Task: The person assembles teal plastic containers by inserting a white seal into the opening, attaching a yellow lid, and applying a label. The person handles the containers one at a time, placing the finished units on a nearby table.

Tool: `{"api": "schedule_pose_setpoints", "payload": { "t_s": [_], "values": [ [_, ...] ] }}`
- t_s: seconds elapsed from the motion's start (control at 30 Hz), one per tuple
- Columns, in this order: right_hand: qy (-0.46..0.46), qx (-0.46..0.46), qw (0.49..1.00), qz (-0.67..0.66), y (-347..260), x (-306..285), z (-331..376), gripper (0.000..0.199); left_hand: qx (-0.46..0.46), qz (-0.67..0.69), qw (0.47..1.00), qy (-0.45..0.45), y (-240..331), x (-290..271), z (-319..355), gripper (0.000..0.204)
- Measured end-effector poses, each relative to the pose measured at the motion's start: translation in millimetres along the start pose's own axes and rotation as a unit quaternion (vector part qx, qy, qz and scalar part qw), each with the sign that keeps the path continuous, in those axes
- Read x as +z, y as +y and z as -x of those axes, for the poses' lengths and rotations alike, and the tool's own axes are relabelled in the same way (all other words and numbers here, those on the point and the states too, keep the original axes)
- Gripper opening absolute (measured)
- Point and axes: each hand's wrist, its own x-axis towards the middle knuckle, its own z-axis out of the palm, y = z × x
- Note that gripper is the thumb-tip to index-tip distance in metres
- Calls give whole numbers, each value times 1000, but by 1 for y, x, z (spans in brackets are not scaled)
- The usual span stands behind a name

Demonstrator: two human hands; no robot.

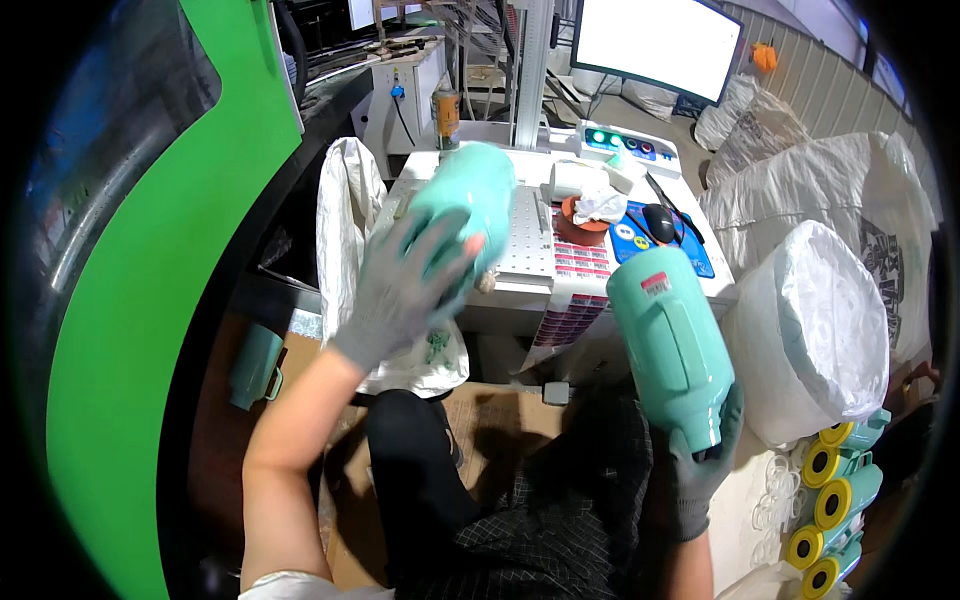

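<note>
My left hand (395,290), in a grey glove, is closed on a glossy teal jug (476,185) over the front of the white worktable. Both hand and jug are slightly smeared by motion. Farther right, my gloved right hand (703,478) grips a second teal jug (665,325) by its narrow neck. This jug is tilted, its neck toward me and its broad end away. A side handle faces up, and a small red-and-white label sits near the broad end. Beneath the left jug is a perforated metal plate (527,240) on the table.
Label sheets (575,290) hang over the table's front edge, near a brown tape roll (583,222) and a black mouse (659,222). White sacks (345,215) stand left and right. Several teal jugs with yellow rims (832,503) lie lower right. A green machine panel (120,300) borders the left.
</note>
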Motion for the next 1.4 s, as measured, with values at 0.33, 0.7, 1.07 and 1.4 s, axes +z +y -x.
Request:
{"api": "schedule_pose_setpoints", "payload": {
  "t_s": [0.33, 0.7, 1.07, 1.4],
  "values": [
    [-195, -398, 834, 328, -11, 256, -112, 95, -349, 577, 727, -126, 168, -73, 121, 81],
    [-305, -323, 733, 515, -3, 397, -116, 73, -373, 558, 736, -87, 159, -75, 155, 74],
    [-239, -358, 868, 247, -12, 298, -61, 66, -394, 599, 697, -18, 186, -60, 149, 69],
    [-20, -60, 891, 450, 19, -82, 89, 69, -417, 661, 617, -94, 171, -38, 165, 76]
  ]
}}
